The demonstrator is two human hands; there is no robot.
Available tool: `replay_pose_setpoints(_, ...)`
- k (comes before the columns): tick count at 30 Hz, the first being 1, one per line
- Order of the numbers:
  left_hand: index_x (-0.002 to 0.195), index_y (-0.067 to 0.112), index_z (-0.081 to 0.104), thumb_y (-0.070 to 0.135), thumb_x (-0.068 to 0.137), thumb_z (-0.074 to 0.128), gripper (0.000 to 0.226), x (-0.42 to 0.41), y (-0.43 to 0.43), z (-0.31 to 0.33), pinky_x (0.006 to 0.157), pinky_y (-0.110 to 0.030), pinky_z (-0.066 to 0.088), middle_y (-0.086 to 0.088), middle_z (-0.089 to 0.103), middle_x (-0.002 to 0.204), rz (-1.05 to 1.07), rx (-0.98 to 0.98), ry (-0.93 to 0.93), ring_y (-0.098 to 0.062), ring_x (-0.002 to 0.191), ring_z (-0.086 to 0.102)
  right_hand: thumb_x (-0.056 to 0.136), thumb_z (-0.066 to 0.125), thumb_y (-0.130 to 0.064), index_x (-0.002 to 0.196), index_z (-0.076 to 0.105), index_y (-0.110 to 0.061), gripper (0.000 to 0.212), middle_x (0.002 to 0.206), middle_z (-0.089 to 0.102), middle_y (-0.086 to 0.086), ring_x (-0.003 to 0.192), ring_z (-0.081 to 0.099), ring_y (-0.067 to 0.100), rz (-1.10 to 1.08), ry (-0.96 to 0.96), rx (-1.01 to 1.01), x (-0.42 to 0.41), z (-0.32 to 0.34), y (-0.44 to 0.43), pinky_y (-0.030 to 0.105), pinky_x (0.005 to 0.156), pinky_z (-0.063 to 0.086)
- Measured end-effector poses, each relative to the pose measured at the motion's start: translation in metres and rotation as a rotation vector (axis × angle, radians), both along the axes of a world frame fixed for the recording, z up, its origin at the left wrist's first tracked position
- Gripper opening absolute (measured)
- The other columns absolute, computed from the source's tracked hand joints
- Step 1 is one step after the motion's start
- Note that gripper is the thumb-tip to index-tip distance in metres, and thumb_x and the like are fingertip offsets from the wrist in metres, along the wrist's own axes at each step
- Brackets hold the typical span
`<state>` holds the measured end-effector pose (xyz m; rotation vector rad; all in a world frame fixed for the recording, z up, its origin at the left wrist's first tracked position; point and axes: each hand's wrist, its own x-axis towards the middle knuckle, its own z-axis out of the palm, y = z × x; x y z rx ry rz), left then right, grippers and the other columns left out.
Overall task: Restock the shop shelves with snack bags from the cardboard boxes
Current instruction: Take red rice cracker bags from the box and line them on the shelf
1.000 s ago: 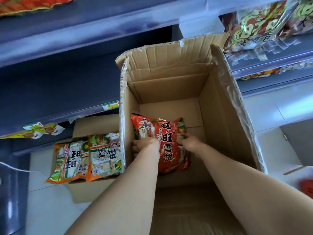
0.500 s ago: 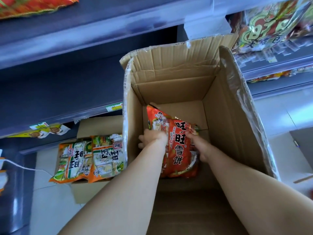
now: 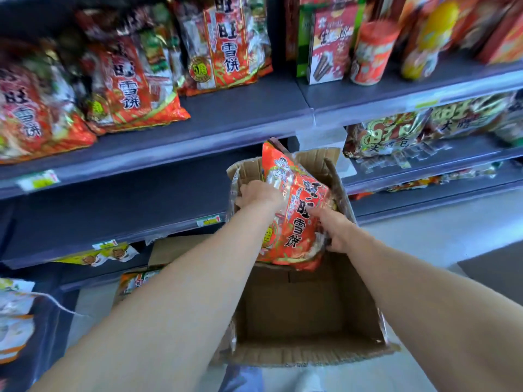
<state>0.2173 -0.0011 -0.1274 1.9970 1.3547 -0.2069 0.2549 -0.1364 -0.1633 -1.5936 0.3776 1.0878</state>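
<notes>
An orange-red snack bag (image 3: 294,219) with Chinese print is held up above the open cardboard box (image 3: 305,312). My left hand (image 3: 259,195) grips the bag's left edge. The right edge is in my right hand (image 3: 335,232). The bag stands nearly upright, top tilted towards the shelves. The box inside looks bare. Matching orange-red bags (image 3: 133,86) lie on the upper grey shelf (image 3: 235,117) to the left.
A dark shelf (image 3: 113,205) below the upper one holds nothing in view. A second, lower box with green-orange bags (image 3: 135,281) sits on the floor at left. Tins and cartons (image 3: 370,49) stand upper right. Gold-print bags (image 3: 396,131) fill the right shelf.
Both hands have lifted the snack bag from the bottom of the box to above its rim. The view has tilted up, and the stocked upper shelves have come into sight.
</notes>
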Motion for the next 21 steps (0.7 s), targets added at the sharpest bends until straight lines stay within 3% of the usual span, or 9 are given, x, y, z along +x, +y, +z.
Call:
replay_pose_setpoints(2, 0.132, 0.013, 0.054, 0.021, 0.079, 0.065, 0.055, -0.003, 0.003, 0.025, 0.101, -0.034, 0.044, -0.008, 0.051, 0.137, 0.064, 0.001, -0.075, -0.028, 0.122, 0.051, 0.095, 0.056, -0.027, 0.116, 0.053, -0.012, 0.027, 0.078, 0.062, 0.002, 0.064, 0.057, 0.013, 0.029, -0.028, 0.014, -0.003, 0.028, -0.004, 0.023, 0.05, 0.036)
replay_pose_setpoints(4, 0.131, 0.017, 0.055, 0.025, 0.081, 0.063, 0.052, -0.005, 0.008, 0.05, 0.097, -0.033, 0.045, -0.008, 0.053, 0.134, 0.042, 0.034, -0.097, -0.029, 0.119, 0.052, 0.094, 0.058, -0.024, 0.114, 0.051, -0.011, 0.024, 0.08, 0.062, 0.003, 0.068, 0.058, 0.015, 0.045, -0.009, 0.048, -0.008, 0.049, -0.003, 0.026, 0.053, 0.039)
replay_pose_setpoints(7, 0.133, 0.012, 0.052, 0.028, 0.087, 0.06, 0.049, -0.005, 0.02, 0.088, 0.105, -0.038, 0.041, -0.007, 0.052, 0.135, 0.022, 0.128, -0.135, -0.029, 0.122, 0.05, 0.09, 0.062, -0.022, 0.126, 0.05, -0.01, 0.039, 0.114, 0.064, 0.006, 0.102, 0.06, 0.022, 0.078, -0.086, 0.073, -0.01, 0.071, 0.005, 0.032, 0.084, 0.047)
replay_pose_setpoints(8, 0.135, 0.011, 0.05, 0.029, 0.089, 0.059, 0.05, -0.005, 0.025, 0.099, 0.105, -0.039, 0.041, -0.007, 0.051, 0.137, 0.024, 0.147, -0.156, -0.028, 0.122, 0.05, 0.089, 0.064, -0.019, 0.128, 0.051, -0.011, 0.042, 0.123, 0.062, 0.005, 0.11, 0.058, 0.023, 0.087, -0.136, 0.078, -0.009, 0.079, 0.009, 0.033, 0.084, 0.046)
replay_pose_setpoints(12, 0.131, 0.008, 0.05, 0.023, 0.088, 0.059, 0.046, -0.009, 0.048, 0.131, 0.1, -0.04, 0.046, -0.009, 0.052, 0.133, 0.054, 0.152, -0.294, -0.029, 0.118, 0.053, 0.086, 0.067, -0.015, 0.118, 0.056, -0.01, 0.034, 0.115, 0.066, 0.004, 0.087, 0.062, 0.016, 0.074, -0.313, 0.12, 0.008, 0.12, 0.025, 0.025, 0.057, 0.039)
replay_pose_setpoints(14, 0.132, 0.008, 0.05, 0.018, 0.087, 0.061, 0.048, -0.013, 0.06, 0.135, 0.098, -0.043, 0.048, -0.01, 0.054, 0.132, 0.11, 0.122, -0.402, -0.031, 0.115, 0.054, 0.085, 0.066, -0.013, 0.114, 0.056, -0.01, 0.031, 0.114, 0.066, 0.004, 0.084, 0.06, 0.013, 0.078, -0.398, 0.146, 0.018, 0.138, 0.035, 0.025, 0.067, 0.041)
replay_pose_setpoints(17, 0.138, 0.011, 0.046, 0.007, 0.086, 0.06, 0.054, -0.018, 0.078, 0.133, 0.088, -0.036, 0.053, -0.008, 0.056, 0.131, 0.205, -0.018, -0.575, -0.027, 0.106, 0.059, 0.082, 0.068, -0.013, 0.129, 0.045, -0.011, 0.052, 0.122, 0.062, 0.005, 0.107, 0.058, 0.022, 0.074, -0.522, 0.163, 0.032, 0.154, 0.055, 0.037, 0.086, 0.041)
replay_pose_setpoints(19, 0.143, 0.016, 0.041, 0.002, 0.087, 0.057, 0.061, -0.017, 0.093, 0.13, 0.091, -0.038, 0.054, -0.006, 0.054, 0.136, 0.261, -0.121, -0.644, -0.025, 0.11, 0.059, 0.084, 0.066, -0.012, 0.137, 0.039, -0.011, 0.059, 0.125, 0.059, 0.006, 0.098, 0.061, 0.02, 0.07, -0.589, 0.168, 0.04, 0.158, 0.071, 0.031, 0.08, 0.046)
replay_pose_setpoints(21, 0.143, 0.019, 0.041, 0.002, 0.088, 0.056, 0.059, -0.013, 0.107, 0.128, 0.091, -0.043, 0.054, -0.006, 0.056, 0.134, 0.289, -0.193, -0.66, -0.026, 0.11, 0.059, 0.087, 0.063, -0.011, 0.14, 0.038, -0.013, 0.059, 0.126, 0.056, 0.006, 0.079, 0.057, 0.012, 0.068, -0.653, 0.165, 0.048, 0.161, 0.088, 0.024, 0.063, 0.044)
